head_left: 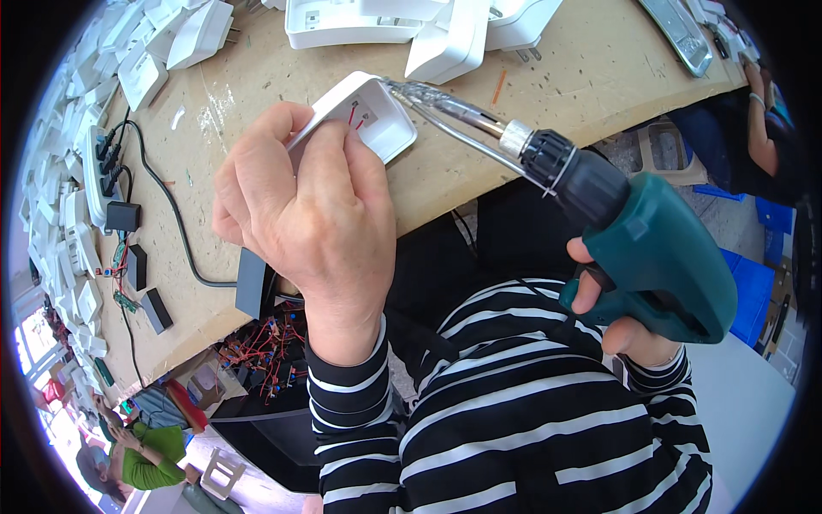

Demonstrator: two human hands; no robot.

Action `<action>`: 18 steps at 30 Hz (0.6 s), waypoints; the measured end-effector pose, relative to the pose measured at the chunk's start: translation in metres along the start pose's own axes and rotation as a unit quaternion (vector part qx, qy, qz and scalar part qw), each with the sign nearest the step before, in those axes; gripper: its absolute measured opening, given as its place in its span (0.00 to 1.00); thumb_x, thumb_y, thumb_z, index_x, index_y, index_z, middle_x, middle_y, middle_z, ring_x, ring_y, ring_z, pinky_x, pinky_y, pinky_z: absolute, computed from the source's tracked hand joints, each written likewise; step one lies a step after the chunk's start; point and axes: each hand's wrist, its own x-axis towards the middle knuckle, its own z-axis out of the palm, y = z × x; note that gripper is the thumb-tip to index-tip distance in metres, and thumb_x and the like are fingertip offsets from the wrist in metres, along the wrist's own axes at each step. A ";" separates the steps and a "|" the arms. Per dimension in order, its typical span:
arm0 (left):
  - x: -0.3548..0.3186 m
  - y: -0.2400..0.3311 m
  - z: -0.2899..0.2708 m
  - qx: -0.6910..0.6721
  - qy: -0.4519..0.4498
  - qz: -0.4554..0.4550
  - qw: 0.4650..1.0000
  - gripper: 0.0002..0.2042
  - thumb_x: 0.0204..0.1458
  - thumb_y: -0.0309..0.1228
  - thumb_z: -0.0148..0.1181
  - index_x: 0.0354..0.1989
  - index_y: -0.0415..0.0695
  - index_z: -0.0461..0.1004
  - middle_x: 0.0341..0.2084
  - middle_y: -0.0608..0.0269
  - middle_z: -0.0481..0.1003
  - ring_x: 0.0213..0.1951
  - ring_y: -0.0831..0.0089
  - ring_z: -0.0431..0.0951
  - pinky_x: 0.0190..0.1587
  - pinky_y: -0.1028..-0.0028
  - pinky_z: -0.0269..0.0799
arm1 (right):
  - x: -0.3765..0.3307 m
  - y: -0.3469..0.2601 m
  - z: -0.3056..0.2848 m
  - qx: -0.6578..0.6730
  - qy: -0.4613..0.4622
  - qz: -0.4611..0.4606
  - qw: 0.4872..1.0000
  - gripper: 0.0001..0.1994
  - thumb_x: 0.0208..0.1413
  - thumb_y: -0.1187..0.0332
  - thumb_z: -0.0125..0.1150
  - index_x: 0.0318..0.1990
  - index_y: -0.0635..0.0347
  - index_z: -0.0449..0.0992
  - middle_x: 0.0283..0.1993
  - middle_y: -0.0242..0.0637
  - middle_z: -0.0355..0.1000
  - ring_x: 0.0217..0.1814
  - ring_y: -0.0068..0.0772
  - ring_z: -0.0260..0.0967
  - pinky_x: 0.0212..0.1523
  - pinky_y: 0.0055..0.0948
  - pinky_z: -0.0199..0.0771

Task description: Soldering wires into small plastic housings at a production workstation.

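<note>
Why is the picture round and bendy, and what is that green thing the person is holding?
The camera sits on the person's head and looks down, and its wide lens bends straight edges. The arms in striped sleeves are the person's own. The left hand holds a white plastic case with small red wires inside. The right hand grips a green soldering gun, whose metal tip touches the case. On the brown table lie more white cases and a black cable.

white plug housings [445,34], black power strip cable [167,201]
</note>
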 end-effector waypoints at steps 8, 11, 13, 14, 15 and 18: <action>-0.014 0.001 -0.022 -0.125 0.033 -0.028 0.991 0.25 0.41 0.28 0.69 0.50 0.43 0.71 0.47 0.51 0.68 0.46 0.57 0.70 0.50 0.62 0.62 | -0.002 -0.008 -0.007 0.154 0.145 0.084 0.974 0.46 0.42 0.58 0.76 0.64 0.72 0.56 0.56 0.58 0.67 0.41 0.31 0.75 0.42 0.26 0.77; -0.008 -0.010 -0.037 -0.060 -0.075 -0.011 0.995 0.31 0.43 0.28 0.68 0.58 0.40 0.62 0.49 0.43 0.66 0.48 0.49 0.70 0.49 0.61 0.68 | 0.003 -0.021 -0.040 0.095 0.127 0.087 0.984 0.46 0.42 0.55 0.75 0.64 0.72 0.56 0.57 0.59 0.66 0.39 0.29 0.75 0.37 0.21 0.78; -0.008 -0.012 -0.033 -0.105 -0.139 -0.032 0.984 0.31 0.45 0.27 0.66 0.59 0.38 0.61 0.48 0.40 0.66 0.47 0.46 0.71 0.46 0.61 0.69 | 0.014 -0.041 -0.066 -0.001 0.096 0.072 0.993 0.45 0.45 0.51 0.72 0.63 0.72 0.57 0.56 0.57 0.67 0.36 0.26 0.75 0.34 0.18 0.77; -0.003 -0.009 -0.032 -0.108 -0.134 -0.030 0.985 0.31 0.45 0.27 0.66 0.59 0.38 0.61 0.48 0.40 0.66 0.47 0.46 0.71 0.46 0.61 0.69 | 0.019 -0.057 -0.082 -0.048 0.093 0.054 0.993 0.44 0.47 0.49 0.70 0.63 0.72 0.58 0.56 0.56 0.66 0.35 0.25 0.75 0.33 0.16 0.77; -0.002 -0.009 -0.036 -0.117 -0.144 -0.053 0.981 0.29 0.46 0.26 0.65 0.59 0.38 0.62 0.47 0.41 0.66 0.46 0.47 0.72 0.46 0.61 0.69 | 0.024 -0.065 -0.104 -0.083 0.048 0.031 0.995 0.42 0.50 0.46 0.67 0.62 0.71 0.58 0.57 0.55 0.65 0.31 0.23 0.74 0.31 0.14 0.75; 0.000 -0.007 -0.034 -0.143 -0.162 -0.091 0.972 0.27 0.47 0.25 0.63 0.58 0.38 0.62 0.45 0.43 0.67 0.44 0.48 0.72 0.45 0.61 0.70 | 0.044 -0.105 -0.126 -0.066 0.017 0.001 0.998 0.42 0.51 0.47 0.66 0.64 0.68 0.56 0.58 0.53 0.64 0.31 0.23 0.73 0.31 0.17 0.74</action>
